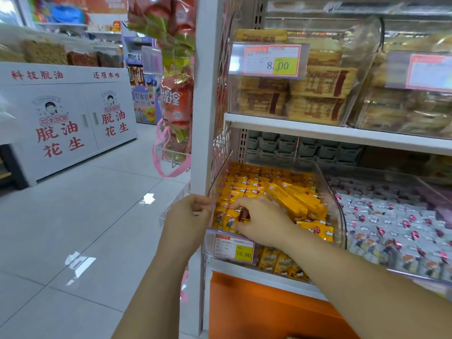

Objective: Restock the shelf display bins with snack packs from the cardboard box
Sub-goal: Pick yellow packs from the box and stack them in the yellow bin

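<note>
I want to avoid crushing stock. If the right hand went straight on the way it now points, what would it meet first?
Probably the small yellow packs at the bin's front left corner, which the right hand seems to grip; behind them is the clear bin wall, though depth is unclear.

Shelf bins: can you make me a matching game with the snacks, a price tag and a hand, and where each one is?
Things:
1. yellow packs
2. silvery packs
3. 8.00 tag
4. left hand

Places:
A. on the upper shelf
B. gripping the clear bin at its left front corner
C. under the right hand
D. in the next bin to the right

Pairs: 1-C, 2-D, 3-A, 4-B.
</note>
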{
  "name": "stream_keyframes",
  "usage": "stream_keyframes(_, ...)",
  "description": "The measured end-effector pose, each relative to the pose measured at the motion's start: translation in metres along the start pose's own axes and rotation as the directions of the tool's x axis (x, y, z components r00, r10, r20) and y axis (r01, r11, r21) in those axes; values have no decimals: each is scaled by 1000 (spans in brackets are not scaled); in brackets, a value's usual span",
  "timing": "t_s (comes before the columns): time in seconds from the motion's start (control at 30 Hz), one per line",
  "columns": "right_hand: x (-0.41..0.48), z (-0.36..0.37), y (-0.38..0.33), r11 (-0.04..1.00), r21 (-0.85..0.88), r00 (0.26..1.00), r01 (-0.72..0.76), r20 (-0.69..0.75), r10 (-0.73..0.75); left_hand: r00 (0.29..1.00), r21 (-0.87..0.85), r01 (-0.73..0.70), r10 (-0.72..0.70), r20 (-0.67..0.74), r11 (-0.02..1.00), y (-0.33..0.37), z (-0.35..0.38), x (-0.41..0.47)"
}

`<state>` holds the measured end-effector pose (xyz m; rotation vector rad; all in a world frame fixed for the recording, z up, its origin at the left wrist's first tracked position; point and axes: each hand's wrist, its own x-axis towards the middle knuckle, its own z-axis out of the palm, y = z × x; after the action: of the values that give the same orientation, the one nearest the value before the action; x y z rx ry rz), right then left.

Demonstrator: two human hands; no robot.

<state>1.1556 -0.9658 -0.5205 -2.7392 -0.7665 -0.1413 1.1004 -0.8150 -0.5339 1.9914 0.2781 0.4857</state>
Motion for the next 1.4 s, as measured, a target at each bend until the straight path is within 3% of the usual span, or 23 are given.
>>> stream_keyframes(0.13, 3, -13, 3, 991, -129, 998, 29, 54, -23, 999, 35, -32, 31, 32, 999, -2, -1, 1)
stream_keyframes(0.3, 1, -19, 31, 936, -288, 965, -204, -218, 143, 998, 42, -41, 39, 44, 998, -1, -1, 0)
stream_keyframes(0.47, 4, -18, 59, 904, -357, 957, -234, -248, 150, 998, 49, -48, 47, 35, 998, 2, 3, -1)
stream_keyframes(0.53, 6, -23, 60, 939, -274, 958, -208, -249, 140, 998, 50, -54, 52, 34, 997, 3, 5, -1)
stream_keyframes(0.63, 2, -40, 53, 984, 126, 958, -128, -240, 156, 998, 44, -66, 64, 28, 997, 5, 6, -1)
stream_keyframes(0.7, -6, -53, 45, 935, 352, 971, -39, -206, 118, 997, 18, -75, 74, 34, 997, 9, 7, -2)
stream_keyframes(0.83, -23, -73, 24, 813, 577, 968, 82, -242, 74, 976, -158, -90, 119, 181, 983, 21, 4, -8)
stream_keyframes(0.93, -27, -74, 9, 783, 618, 956, 76, -267, 118, 898, -308, -89, 210, 386, 947, 32, 5, -17)
stream_keyframes(1.03, -28, -70, -2, 773, 632, 941, 48, -289, 178, 889, -360, -122, 262, 375, 925, 40, 9, -24)
stream_keyframes(1.1, -27, -73, -3, 653, 756, 963, 40, -203, 176, 922, -433, -33, 195, 335, 901, 43, 9, -23)
stream_keyframes(1.2, -27, -83, 4, 378, 926, 997, -5, -24, 72, 918, -586, 150, 107, 381, 797, 44, 3, -19)
stream_keyframes(1.3, -24, -83, 11, 420, 908, 999, 14, -27, 26, 911, -636, 239, 59, 409, 734, 43, 3, -15)
stream_keyframes(1.4, -21, -79, 13, 483, 875, 992, 35, -91, 93, 938, -556, 207, -1, 347, 805, 38, 4, -12)
